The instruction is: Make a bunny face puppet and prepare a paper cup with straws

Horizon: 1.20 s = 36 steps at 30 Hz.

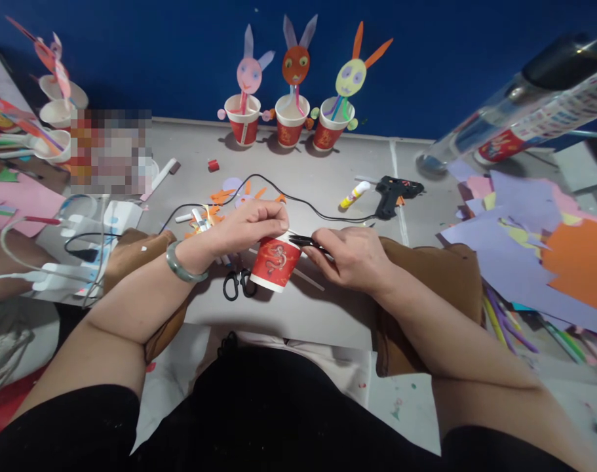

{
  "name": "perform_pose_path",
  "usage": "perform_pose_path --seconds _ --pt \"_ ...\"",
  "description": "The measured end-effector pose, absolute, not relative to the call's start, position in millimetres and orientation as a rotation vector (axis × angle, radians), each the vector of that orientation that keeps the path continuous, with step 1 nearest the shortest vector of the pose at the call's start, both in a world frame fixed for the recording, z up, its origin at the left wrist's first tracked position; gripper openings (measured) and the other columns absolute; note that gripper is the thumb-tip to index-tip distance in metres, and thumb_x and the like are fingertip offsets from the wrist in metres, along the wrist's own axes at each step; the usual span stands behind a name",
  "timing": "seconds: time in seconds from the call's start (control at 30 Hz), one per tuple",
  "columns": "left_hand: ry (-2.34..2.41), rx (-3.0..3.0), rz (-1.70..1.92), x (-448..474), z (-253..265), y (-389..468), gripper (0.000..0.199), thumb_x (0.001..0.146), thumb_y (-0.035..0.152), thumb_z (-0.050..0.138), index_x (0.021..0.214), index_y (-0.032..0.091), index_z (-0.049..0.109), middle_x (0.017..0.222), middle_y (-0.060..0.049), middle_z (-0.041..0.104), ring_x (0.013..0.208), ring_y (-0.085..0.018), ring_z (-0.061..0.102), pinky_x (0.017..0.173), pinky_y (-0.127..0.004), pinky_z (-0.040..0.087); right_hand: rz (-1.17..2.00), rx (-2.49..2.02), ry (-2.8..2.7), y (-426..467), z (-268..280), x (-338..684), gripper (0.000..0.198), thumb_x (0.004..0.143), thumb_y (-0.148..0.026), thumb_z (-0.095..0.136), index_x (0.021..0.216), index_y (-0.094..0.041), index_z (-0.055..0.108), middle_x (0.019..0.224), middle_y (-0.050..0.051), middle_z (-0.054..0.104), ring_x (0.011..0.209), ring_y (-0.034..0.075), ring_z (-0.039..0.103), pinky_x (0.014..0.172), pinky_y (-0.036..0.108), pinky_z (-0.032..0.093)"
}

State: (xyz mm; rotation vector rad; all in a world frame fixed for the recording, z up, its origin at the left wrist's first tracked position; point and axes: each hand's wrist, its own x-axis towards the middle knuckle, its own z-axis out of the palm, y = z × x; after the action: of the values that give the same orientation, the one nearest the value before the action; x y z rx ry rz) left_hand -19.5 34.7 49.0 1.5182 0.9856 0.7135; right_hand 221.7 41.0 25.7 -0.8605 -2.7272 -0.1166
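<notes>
My left hand point(256, 226), with a bangle at the wrist, is closed on the top edge of a red paper cup point(277, 262) with a dragon print. The cup is held tilted just above the table; its inside is hidden. In my right hand point(347, 255) is a slim black tool point(303, 241) with narrow pointed tips, touching or very near the cup's upper edge. My fingers cover its handle, so its exact kind is unclear. Just left of the cup, black-handled scissors point(239, 286) lie on the table. A thin white strip point(310, 280) rests behind the cup.
Three paper cups with rabbit heads, pink point(243, 124), orange point(291, 124) and yellow point(332, 124), stand along the blue wall. A glue gun point(394, 193) trails its cord leftward beside a glue stick point(354, 195). Coloured paper point(514, 229) is piled right; a power strip point(65, 278) lies left.
</notes>
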Motion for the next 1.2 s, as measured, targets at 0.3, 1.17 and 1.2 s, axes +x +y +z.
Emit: perform_pose_path --seconds 0.3,1.17,1.2 --pt "1.035 1.537 0.732 -19.3 47.9 35.5 0.021 0.08 0.032 0.061 0.067 0.018 0.054 0.059 0.003 0.046 0.054 -0.008 0.038 0.052 -0.023 0.031 -0.147 -0.942 -2.769 38.9 29.2 220.8 0.047 0.105 -0.045 0.031 0.09 -0.017 0.066 0.058 0.003 0.062 0.05 0.016 0.045 0.057 0.031 0.017" --pt "1.104 1.385 1.024 0.5 26.5 26.3 0.014 0.09 0.026 0.063 0.084 0.016 0.055 0.077 0.002 0.06 0.06 -0.008 0.066 0.056 -0.019 0.054 -0.263 -1.397 -2.589 25.1 32.9 213.1 0.054 0.107 -0.047 0.026 0.098 -0.013 0.068 0.069 0.01 0.072 0.05 0.016 0.052 0.056 0.032 0.017" --pt "1.097 1.383 1.027 1.4 26.6 25.6 0.015 0.09 0.026 0.063 0.084 0.016 0.054 0.077 0.002 0.06 0.062 -0.009 0.067 0.057 -0.019 0.055 -0.27 -1.396 -2.583 25.0 32.6 213.2 0.054 0.107 -0.047 0.027 0.098 -0.013 0.068 0.07 0.01 0.072 0.05 0.016 0.052 0.056 0.032 0.017"
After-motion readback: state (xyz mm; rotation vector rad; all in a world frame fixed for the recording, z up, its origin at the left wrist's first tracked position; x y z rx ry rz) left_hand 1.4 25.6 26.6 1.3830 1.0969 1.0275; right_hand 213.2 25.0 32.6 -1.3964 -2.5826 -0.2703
